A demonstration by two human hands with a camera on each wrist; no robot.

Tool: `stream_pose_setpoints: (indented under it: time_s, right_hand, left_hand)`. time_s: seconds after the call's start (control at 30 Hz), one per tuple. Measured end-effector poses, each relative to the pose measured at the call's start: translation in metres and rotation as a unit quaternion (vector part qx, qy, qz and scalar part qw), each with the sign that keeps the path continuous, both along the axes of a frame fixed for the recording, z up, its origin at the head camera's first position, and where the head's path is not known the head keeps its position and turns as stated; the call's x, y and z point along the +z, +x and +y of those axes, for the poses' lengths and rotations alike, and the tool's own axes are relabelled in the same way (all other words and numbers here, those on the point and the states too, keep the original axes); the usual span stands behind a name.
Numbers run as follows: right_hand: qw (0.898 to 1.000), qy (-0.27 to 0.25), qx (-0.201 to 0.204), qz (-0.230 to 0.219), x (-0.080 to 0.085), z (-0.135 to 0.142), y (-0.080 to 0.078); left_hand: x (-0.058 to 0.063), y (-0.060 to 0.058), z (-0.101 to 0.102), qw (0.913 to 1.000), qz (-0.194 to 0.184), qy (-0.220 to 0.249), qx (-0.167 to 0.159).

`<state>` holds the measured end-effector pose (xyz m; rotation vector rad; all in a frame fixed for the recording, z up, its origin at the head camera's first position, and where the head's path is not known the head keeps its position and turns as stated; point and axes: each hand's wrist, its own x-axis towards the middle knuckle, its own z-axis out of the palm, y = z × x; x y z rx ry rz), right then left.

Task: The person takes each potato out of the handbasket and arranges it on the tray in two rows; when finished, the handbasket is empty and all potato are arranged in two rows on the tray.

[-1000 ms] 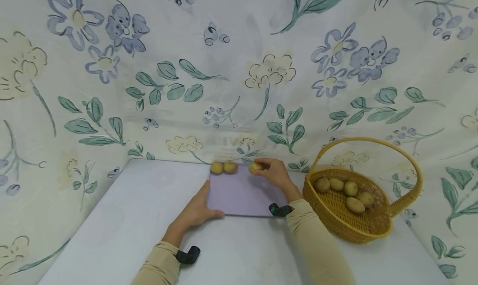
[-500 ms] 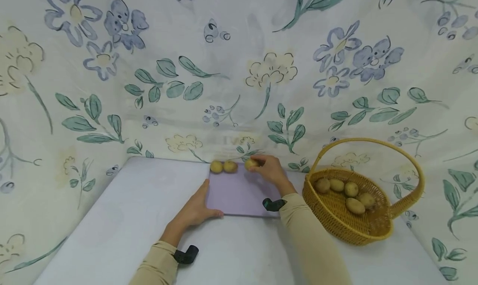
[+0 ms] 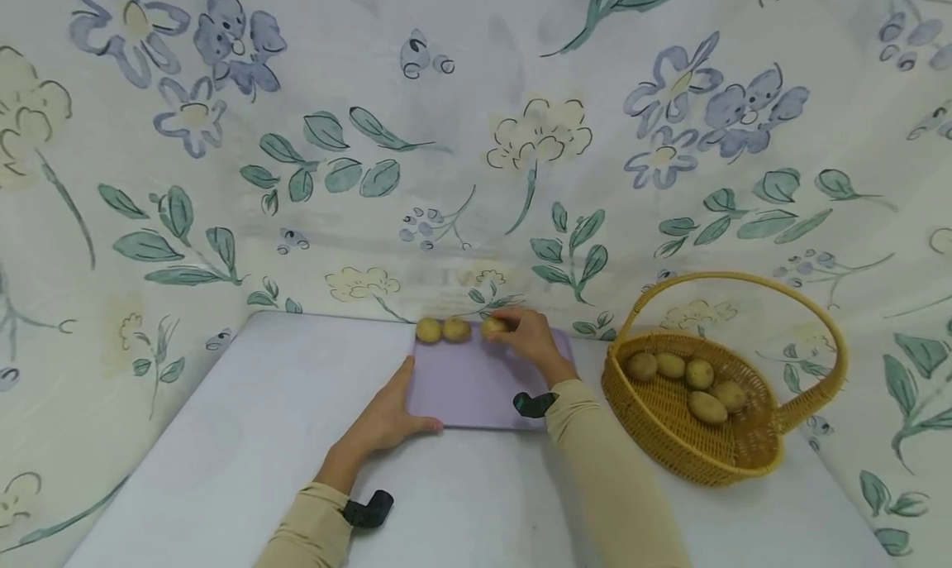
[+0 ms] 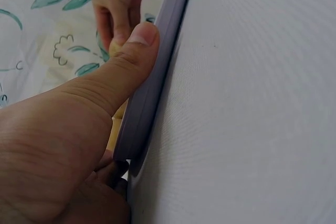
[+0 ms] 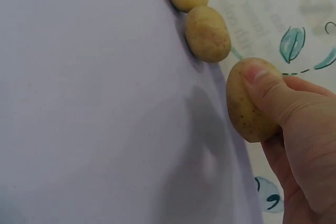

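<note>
A lilac cutting board (image 3: 472, 390) lies on the white table. My left hand (image 3: 383, 415) rests against its near left corner, thumb (image 4: 143, 35) straight along the front edge and fingers stretched along the left side. My right hand (image 3: 531, 341) pinches a yellowish potato (image 5: 249, 103) between thumb and fingers over the board's far edge; in the right wrist view the potato's shadow falls on the board. Two more potatoes, one at the far left corner (image 3: 429, 330) and one touching it (image 3: 456, 329), sit along that edge. A gap separates them from the held potato.
To the right of the board stands a yellow wicker basket (image 3: 662, 431) with a tall arched handle (image 3: 732, 276). Inside it lie several potatoes, one of them near the middle (image 3: 706, 408). A flower-patterned cloth (image 3: 461, 72) hangs behind the table.
My right hand has moved left along the board's far edge with the potato, closer to the two potatoes there. The left hand stays at the board's corner.
</note>
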<state>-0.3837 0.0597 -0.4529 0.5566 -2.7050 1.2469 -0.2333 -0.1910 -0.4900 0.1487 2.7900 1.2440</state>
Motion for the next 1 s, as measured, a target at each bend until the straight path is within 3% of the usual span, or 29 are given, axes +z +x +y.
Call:
stream_pose_setpoints:
  time_s: [0.17, 0.37, 0.47, 0.77, 1.0]
  right_hand:
    - [1.0, 0.019, -0.008, -0.011, -0.003, -0.002, -0.004]
    - [0.998, 0.056, 0.011, -0.03, -0.008, -0.014, -0.004]
    - [0.997, 0.063, -0.002, -0.036, -0.008, -0.013, -0.003]
    - [0.996, 0.09, -0.01, -0.012, -0.008, -0.016, -0.007]
    - [0.995, 0.097, -0.026, -0.02, -0.005, -0.024, -0.006]
  left_hand:
    - [-0.002, 0.0, 0.001, 1.0, -0.002, 0.002, -0.002]
    - [-0.003, 0.002, -0.006, 1.0, -0.001, 0.005, 0.001]
    - [-0.002, 0.001, -0.004, 1.0, -0.001, 0.008, -0.004]
    - [0.002, 0.0, -0.001, 1.0, -0.001, 0.001, -0.01]
    - [0.004, 0.003, -0.003, 0.9999, 0.001, 0.006, -0.01]
